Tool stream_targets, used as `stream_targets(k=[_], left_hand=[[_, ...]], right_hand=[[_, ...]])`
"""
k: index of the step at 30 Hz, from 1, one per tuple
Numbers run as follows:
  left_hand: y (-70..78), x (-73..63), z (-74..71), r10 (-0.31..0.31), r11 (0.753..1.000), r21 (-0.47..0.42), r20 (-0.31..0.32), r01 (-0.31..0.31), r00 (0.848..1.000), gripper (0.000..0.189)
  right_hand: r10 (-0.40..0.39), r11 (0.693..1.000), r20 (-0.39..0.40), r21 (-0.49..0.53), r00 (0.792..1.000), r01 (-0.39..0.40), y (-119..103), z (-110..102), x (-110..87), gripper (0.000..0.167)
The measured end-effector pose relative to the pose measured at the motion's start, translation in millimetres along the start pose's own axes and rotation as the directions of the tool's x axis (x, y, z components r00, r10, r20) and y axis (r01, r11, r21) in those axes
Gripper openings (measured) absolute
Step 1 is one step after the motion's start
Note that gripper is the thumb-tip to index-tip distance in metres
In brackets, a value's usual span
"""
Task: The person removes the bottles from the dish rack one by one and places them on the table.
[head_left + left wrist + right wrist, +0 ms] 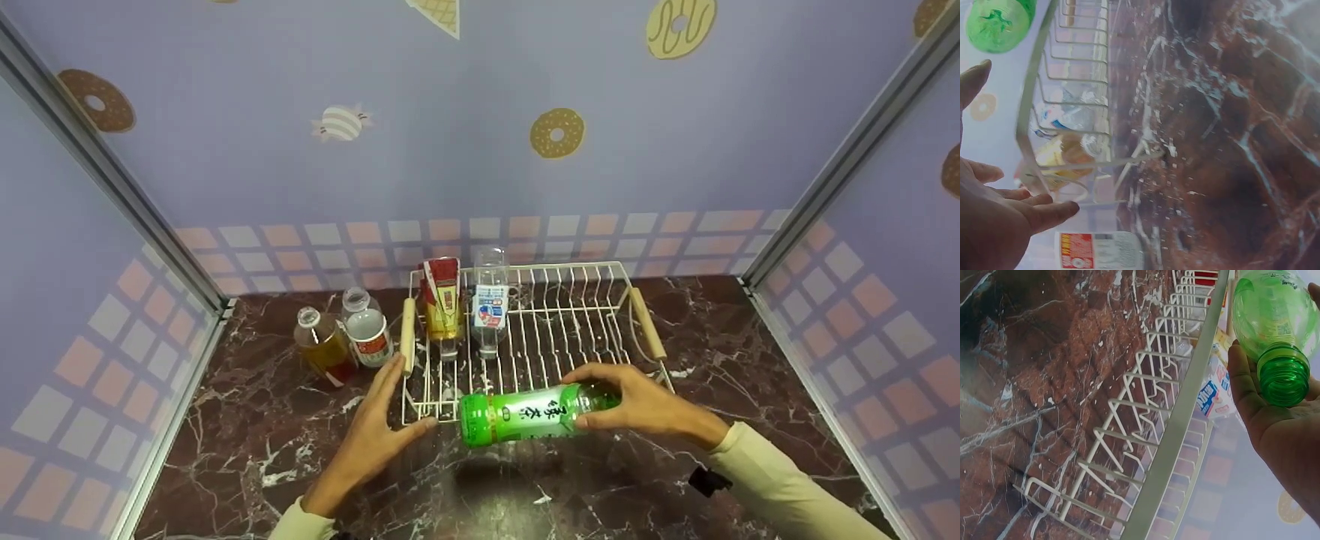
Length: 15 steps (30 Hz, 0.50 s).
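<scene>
My right hand grips a green plastic bottle round its neck end and holds it sideways over the front of a white wire dish rack. In the right wrist view the uncapped mouth of the green bottle faces the camera. My left hand is at the rack's front left corner, thumb spread from straight fingers, holding nothing. In the left wrist view the base of the green bottle shows above the left hand. Two bottles stand upside down in the rack: a yellow-and-red labelled one and a clear one.
Left of the rack stand an uncapped bottle with a yellow-and-red label and a clear one with a white-and-red label. The rack has wooden handles. Patterned walls enclose the dark marbled counter.
</scene>
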<state>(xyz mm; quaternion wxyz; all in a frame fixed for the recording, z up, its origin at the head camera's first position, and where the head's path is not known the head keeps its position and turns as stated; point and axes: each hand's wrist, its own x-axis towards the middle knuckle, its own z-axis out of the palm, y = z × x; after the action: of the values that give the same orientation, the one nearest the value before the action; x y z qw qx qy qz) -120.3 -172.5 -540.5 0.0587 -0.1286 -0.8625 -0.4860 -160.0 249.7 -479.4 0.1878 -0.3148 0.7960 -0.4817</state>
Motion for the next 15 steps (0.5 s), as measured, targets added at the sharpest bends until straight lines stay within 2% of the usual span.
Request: stream_targets(k=[10,15], left_hand=[[23.1,-8.1,-1.4,0.083,0.995,0.061,0.000,-0.083,0.997,0.097],[36.6,-10.0,1.1,0.116,0.991,0.055,0.036,-0.118,0.993,0.089]], right_hand=[[-0.029,0.999,-0.007,-0.017,1.000,0.029,0.1,5.0,-1.2,0.049],[-0.026,1.000,-0.002,-0.001,1.000,0.026,-0.7,7.5,-1.9,0.049]])
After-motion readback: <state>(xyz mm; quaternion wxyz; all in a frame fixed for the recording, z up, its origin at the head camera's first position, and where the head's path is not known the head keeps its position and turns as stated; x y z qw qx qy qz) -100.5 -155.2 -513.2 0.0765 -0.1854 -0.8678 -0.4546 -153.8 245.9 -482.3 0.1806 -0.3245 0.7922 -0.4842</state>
